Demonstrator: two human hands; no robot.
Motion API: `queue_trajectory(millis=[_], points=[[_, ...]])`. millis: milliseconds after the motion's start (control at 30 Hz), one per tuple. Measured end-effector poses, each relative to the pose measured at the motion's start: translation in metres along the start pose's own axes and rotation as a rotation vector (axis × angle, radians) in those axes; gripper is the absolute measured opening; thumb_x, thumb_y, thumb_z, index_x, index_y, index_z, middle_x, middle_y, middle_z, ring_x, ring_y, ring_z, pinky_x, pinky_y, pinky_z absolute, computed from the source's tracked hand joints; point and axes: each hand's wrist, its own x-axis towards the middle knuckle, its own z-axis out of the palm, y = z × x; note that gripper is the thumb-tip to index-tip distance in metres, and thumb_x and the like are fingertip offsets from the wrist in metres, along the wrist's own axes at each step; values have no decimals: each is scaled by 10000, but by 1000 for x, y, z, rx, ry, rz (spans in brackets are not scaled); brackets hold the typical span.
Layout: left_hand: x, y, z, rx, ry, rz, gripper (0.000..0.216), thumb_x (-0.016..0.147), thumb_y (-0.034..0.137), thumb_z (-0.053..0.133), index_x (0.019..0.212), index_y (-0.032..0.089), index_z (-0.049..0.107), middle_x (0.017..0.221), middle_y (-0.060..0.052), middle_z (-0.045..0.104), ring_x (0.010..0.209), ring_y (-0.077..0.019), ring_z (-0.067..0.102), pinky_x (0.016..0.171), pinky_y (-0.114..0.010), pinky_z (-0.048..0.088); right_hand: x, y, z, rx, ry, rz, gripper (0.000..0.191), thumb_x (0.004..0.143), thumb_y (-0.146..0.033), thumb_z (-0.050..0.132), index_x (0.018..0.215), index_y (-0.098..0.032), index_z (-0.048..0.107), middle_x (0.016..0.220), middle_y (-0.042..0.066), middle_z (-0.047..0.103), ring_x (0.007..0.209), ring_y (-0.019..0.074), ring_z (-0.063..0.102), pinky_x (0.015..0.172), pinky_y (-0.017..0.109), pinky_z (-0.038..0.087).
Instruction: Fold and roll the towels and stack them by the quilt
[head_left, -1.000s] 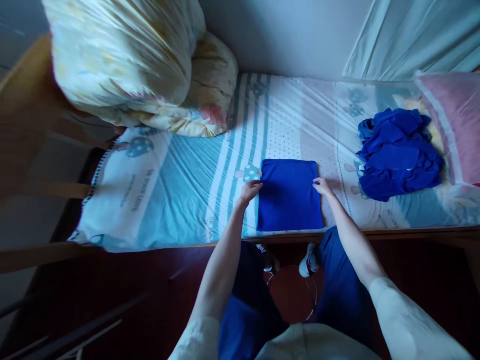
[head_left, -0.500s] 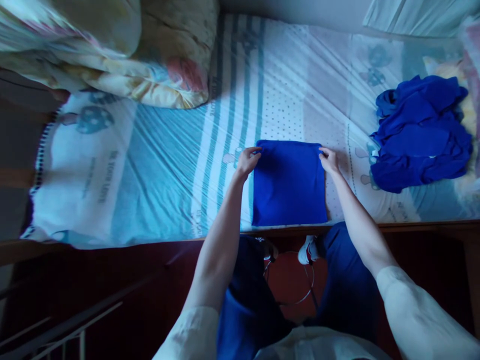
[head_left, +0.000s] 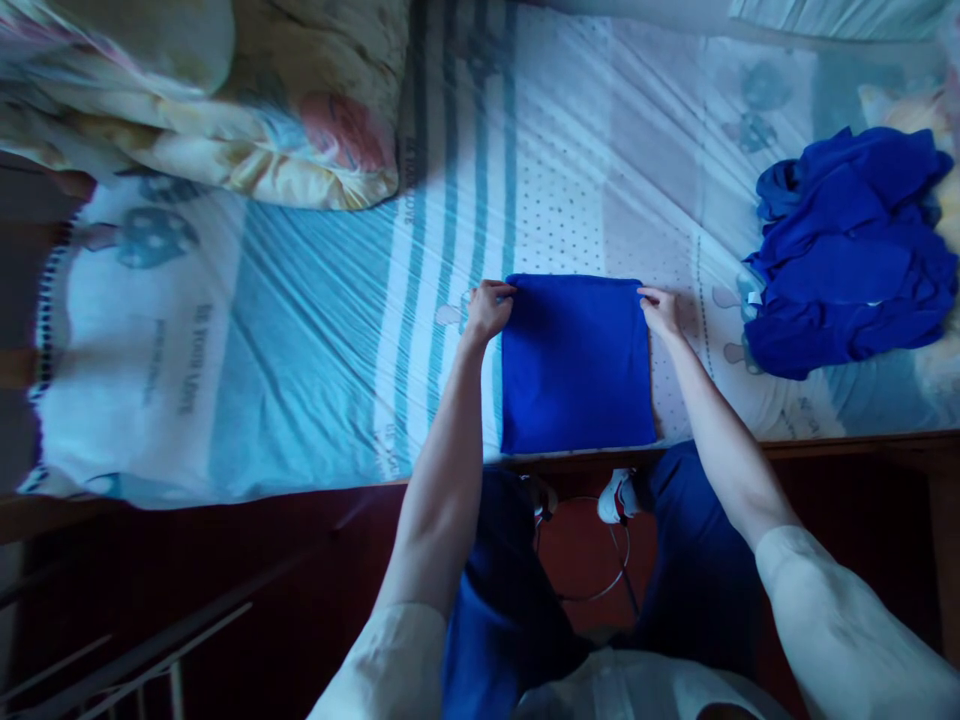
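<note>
A folded blue garment (head_left: 577,370) lies flat in a neat square at the near edge of the bed. My left hand (head_left: 490,310) pinches its far left corner, thumb and fingers closed on the cloth. At the far right corner, my right hand (head_left: 660,310) is closed in a similar pinch. The square's far edge runs straight between both hands, and its surface looks smooth. What kind of garment it is cannot be made out from the folded shape.
A crumpled pile of blue clothes (head_left: 847,260) rests on the bed to the right. A bulky yellow floral quilt (head_left: 300,150) sits at the back left. Patterned sheet (head_left: 315,330) covers the bed, whose wooden edge (head_left: 825,445) runs before my knees. Metal rails (head_left: 176,685) stand at lower left.
The view has shifted slightly. Both hands stay at the garment's far corners, and the garment keeps its square shape on the bed.
</note>
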Motion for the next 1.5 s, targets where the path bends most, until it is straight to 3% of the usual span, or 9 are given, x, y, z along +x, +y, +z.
queue_trajectory(millis=[267, 433, 567, 700, 867, 1100, 1267, 1367, 1500], points=[[4, 6, 4, 62, 53, 9, 436, 825, 219, 530, 1217, 207, 720, 1327, -116, 601, 1347, -351, 472, 1214, -614, 291, 10, 3, 3, -81, -21, -74, 456, 939, -303, 531, 1335, -140, 690, 1288, 128, 722, 1184, 250, 677, 1115, 442, 484], [4, 15, 3, 104, 51, -20, 560, 847, 225, 534, 1402, 219, 606, 1490, -131, 481, 1422, -405, 384, 1196, -672, 288, 22, 11, 5, -130, -37, -120, 513, 960, -330, 513, 1436, -160, 603, 1401, 135, 648, 1324, 263, 585, 1198, 495, 392], [-2, 23, 14, 119, 75, 3, 632, 893, 302, 511, 1518, 211, 485, 1608, -136, 386, 1511, -421, 259, 1220, -691, 227, 10, 2, 10, -258, -21, -155, 586, 1011, -396, 455, 1566, -209, 435, 1579, 136, 473, 1485, 307, 408, 1251, 598, 258], [-27, 35, 35, 158, 120, 92, 659, 955, 424, 476, 1571, 201, 405, 1704, -97, 257, 1597, -365, 59, 1283, -631, 50, -29, -27, 30, -410, -2, -258, 643, 1040, -450, 379, 1635, -223, 288, 1723, 100, 205, 1596, 359, 116, 1253, 687, 122], [-54, 33, 45, 157, 22, 277, 687, 980, 533, 434, 1580, 201, 406, 1722, -74, 217, 1614, -299, 17, 1308, -543, -6, -54, -38, 42, -488, -161, -400, 711, 1027, -486, 407, 1654, -200, 231, 1744, 76, 121, 1614, 320, 16, 1290, 623, 40], [-54, 7, 27, 162, 61, 151, 697, 1009, 534, 384, 1621, 209, 322, 1725, -74, 199, 1615, -274, -1, 1303, -549, -25, -41, -20, 26, -513, -62, -367, 697, 1049, -468, 324, 1660, -163, 184, 1744, 94, 105, 1617, 267, 47, 1303, 571, 30], [-108, 12, 13, 273, 10, 177, 716, 987, 487, 465, 1618, 179, 328, 1731, -112, 142, 1608, -323, -21, 1296, -588, -1, -41, -18, 29, -484, -60, -377, 696, 1048, -470, 310, 1663, -175, 173, 1745, 80, 105, 1618, 259, 34, 1306, 566, 41], [-158, 10, 5, 374, -166, 285, 743, 966, 492, 521, 1618, 190, 333, 1726, -117, 150, 1608, -320, 23, 1299, -570, 70, -40, -16, 31, -474, -55, -381, 695, 1046, -466, 325, 1662, -175, 184, 1744, 78, 110, 1618, 260, 40, 1307, 567, 37], [-209, -10, -7, 503, -417, 368, 740, 969, 439, 521, 1627, 172, 314, 1703, -130, 218, 1600, -304, 120, 1305, -528, 111, -40, -13, 31, -447, -44, -391, 700, 1043, -455, 355, 1658, -158, 199, 1743, 87, 113, 1616, 275, 49, 1305, 579, 22]])
